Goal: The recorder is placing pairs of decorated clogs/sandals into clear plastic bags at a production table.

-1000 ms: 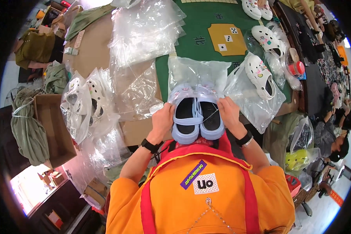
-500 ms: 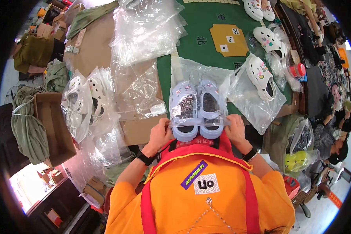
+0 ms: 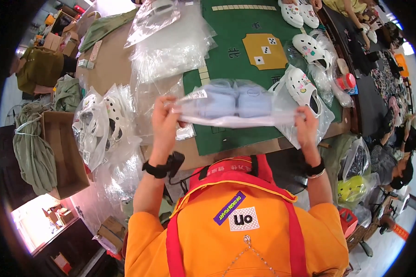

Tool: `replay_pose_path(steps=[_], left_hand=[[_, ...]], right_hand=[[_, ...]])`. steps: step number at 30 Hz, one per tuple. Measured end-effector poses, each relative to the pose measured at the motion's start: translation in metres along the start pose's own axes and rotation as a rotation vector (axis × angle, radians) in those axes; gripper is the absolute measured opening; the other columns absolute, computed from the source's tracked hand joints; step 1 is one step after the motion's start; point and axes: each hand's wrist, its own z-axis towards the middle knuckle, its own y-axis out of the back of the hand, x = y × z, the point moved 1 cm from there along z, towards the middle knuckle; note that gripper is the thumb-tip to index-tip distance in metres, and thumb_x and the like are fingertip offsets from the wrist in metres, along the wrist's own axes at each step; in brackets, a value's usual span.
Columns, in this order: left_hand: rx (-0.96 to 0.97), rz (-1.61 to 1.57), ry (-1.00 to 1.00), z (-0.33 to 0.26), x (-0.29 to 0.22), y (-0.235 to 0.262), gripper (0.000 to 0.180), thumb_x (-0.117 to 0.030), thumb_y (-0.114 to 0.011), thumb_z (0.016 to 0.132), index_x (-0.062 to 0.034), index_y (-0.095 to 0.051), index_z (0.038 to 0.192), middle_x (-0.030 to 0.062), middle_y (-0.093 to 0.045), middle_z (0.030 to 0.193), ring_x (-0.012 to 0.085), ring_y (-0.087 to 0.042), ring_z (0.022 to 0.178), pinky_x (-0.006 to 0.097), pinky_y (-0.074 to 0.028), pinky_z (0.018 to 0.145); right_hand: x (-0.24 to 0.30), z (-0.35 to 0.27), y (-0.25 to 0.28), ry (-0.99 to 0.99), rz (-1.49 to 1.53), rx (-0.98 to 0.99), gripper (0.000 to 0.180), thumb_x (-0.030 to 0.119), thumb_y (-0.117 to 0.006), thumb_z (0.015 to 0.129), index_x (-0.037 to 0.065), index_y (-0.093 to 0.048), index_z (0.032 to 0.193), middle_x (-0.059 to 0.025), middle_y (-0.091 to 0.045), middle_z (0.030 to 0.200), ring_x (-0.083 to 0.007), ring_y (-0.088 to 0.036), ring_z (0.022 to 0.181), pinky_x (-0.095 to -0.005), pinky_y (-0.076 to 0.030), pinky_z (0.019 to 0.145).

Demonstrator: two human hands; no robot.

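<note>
A clear plastic bag (image 3: 196, 111) with a pair of light blue clogs (image 3: 235, 100) inside is held up over the green mat (image 3: 217, 141). My left hand (image 3: 165, 117) is closed on the bag's left edge, beside a small white label. At the opposite edge, my right hand (image 3: 306, 124) pinches the plastic. Between my hands the near edge of the bag is stretched into a straight band. The bag is slightly blurred, and the clogs' openings do not show. Just beyond my right hand lies a white clog (image 3: 302, 85) with colourful charms, on another clear bag.
Clear bags (image 3: 171, 55) lie spread at the far left of the table. Bagged white clogs (image 3: 94, 120) sit at the left edge, near an open cardboard box (image 3: 64, 157). More white clogs (image 3: 312, 50) and a red-lidded jar (image 3: 345, 82) line the right side. Another person's hands touch clogs at the far edge.
Both hands have lifted and moved away from my body, carrying the bagged clogs with them. The bag has tipped, so the clog openings seen before are out of sight.
</note>
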Motion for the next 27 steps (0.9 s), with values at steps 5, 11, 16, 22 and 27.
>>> replay_pose_path(steps=[5,11,16,22,27], left_hand=[[0.111,-0.082,0.004,0.022,-0.031,-0.003,0.013,-0.001,-0.049,0.079,0.0013,-0.054,0.091,0.0064,-0.057,0.073,0.0113,-0.053,0.056,0.022,-0.043,0.047],[0.131,-0.488,0.085,0.036,-0.012,0.006,0.020,-0.001,-0.055,0.079,0.0034,-0.054,0.098,0.0103,-0.060,0.090,0.0160,-0.059,0.078,0.029,-0.051,0.066],[0.106,-0.352,-0.034,0.036,-0.020,-0.001,0.020,-0.005,-0.053,0.082,0.0039,-0.053,0.101,0.0089,-0.060,0.091,0.0153,-0.058,0.081,0.027,-0.049,0.072],[0.026,0.025,-0.080,0.047,-0.014,0.009,0.019,-0.011,-0.054,0.084,0.0024,-0.057,0.097,0.0038,-0.055,0.079,0.0107,-0.053,0.075,0.022,-0.043,0.068],[0.016,0.301,-0.365,0.045,-0.022,0.011,0.017,-0.014,-0.053,0.085,0.0011,-0.060,0.090,-0.0005,-0.053,0.072,0.0080,-0.047,0.069,0.020,-0.037,0.066]], right_hand=[[0.035,0.041,0.028,-0.023,0.241,0.030,0.013,0.009,-0.055,0.075,0.003,-0.054,0.086,-0.0028,-0.050,0.059,-0.0091,-0.044,0.049,-0.0258,-0.036,0.045],[0.031,0.055,0.018,-0.210,0.720,0.279,0.017,0.007,-0.059,0.078,0.001,-0.053,0.092,-0.0054,-0.058,0.075,-0.0106,-0.055,0.063,-0.0226,-0.044,0.057],[0.032,0.060,0.016,-0.163,0.829,0.326,0.026,0.010,-0.058,0.082,-0.001,-0.049,0.104,-0.0094,-0.060,0.086,-0.0152,-0.061,0.077,-0.0243,-0.048,0.070],[0.010,0.070,0.018,-0.182,0.814,0.291,0.024,0.015,-0.056,0.084,0.001,-0.052,0.104,-0.0053,-0.058,0.084,-0.0126,-0.058,0.075,-0.0229,-0.047,0.065],[0.010,0.068,0.019,-0.119,0.580,0.168,0.022,0.017,-0.055,0.085,0.001,-0.053,0.101,-0.0005,-0.053,0.076,-0.0087,-0.055,0.068,-0.0211,-0.044,0.058]])
